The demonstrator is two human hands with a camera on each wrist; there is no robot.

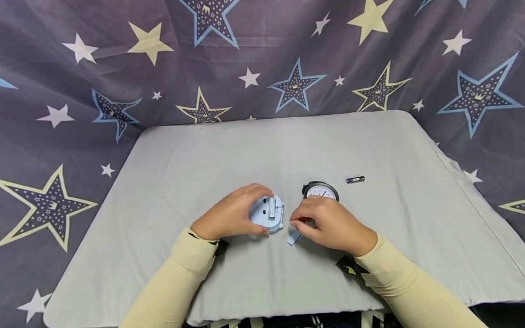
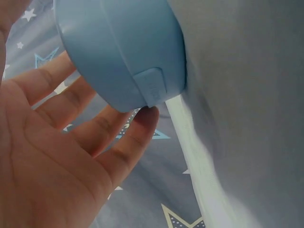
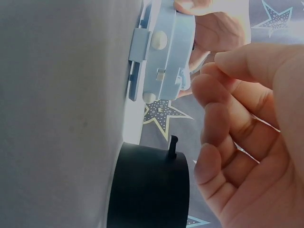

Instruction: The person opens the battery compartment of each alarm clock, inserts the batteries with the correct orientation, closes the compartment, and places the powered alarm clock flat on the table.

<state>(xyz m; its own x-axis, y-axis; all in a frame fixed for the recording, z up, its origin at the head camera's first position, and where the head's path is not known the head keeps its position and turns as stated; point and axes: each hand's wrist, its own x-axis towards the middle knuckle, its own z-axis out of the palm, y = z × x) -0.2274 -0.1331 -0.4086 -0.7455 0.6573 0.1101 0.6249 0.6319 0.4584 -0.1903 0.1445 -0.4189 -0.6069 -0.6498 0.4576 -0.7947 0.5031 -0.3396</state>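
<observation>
Near the middle of the table (image 1: 197, 159), on its matte grey cloth, a light-blue clock (image 1: 258, 212) of smooth plastic lies with its back upward, its body rounded at the corners. A long, narrow compartment (image 1: 272, 208) in the back holds something pale and glossy, too small to make out, and round white feet (image 3: 159, 40) stick out from the side facing right. The left hand (image 1: 235, 212) grips this clock by its edges, thumb on the near side, fingers bent round the far side. Just to the right, the right hand (image 1: 328, 223) has its fingers curled in toward the thumb; I cannot tell whether anything small is pinched there. Below it a flat light-blue strip (image 1: 294, 238) shows, its right end hidden by that hand.

Behind the right hand lies a black clock (image 1: 337, 191), round with smooth, deep sides and a white dial facing up; the hand covers its near part. Farther right, apart from both clocks, lies a dark cylindrical battery (image 1: 355, 180). On the far side hangs a wrinkled purple-grey curtain (image 1: 262, 54) printed with cream, white and blue stars.
</observation>
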